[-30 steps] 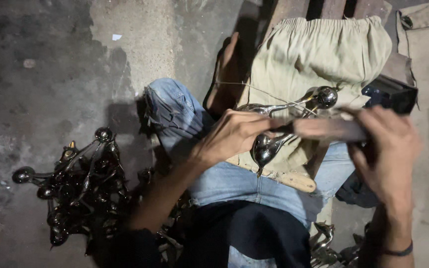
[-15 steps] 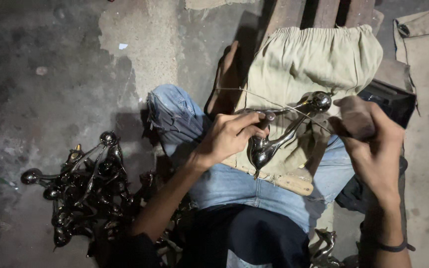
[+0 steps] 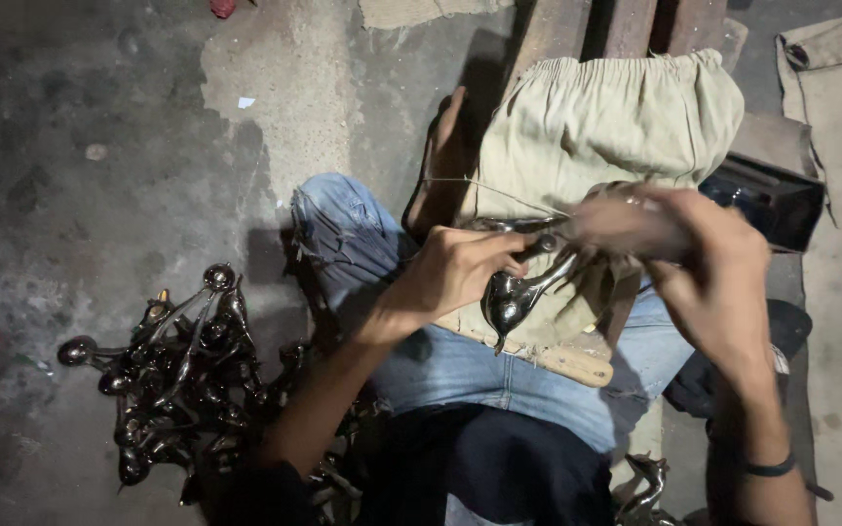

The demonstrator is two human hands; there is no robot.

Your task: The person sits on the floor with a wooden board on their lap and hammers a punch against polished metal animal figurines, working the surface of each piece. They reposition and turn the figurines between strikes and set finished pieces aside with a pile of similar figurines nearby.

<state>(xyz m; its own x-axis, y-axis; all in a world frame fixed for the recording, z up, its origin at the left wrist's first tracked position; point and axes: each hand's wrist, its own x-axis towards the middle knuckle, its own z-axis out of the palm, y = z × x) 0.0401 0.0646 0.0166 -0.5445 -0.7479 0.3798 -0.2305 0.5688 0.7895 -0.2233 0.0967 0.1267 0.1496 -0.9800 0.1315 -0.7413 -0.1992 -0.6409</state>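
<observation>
Seen from above, both bare forearms reach forward over the lap. The left hand (image 3: 455,273) is curled closed, fingers wrapped tight. The right hand (image 3: 708,268) is raised, fingers bent inward and motion-blurred, a dark band on its wrist.

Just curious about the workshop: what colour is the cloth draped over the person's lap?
The cloth is a pale khaki-beige, plain with no pattern; the head view shows it clearly.
</observation>
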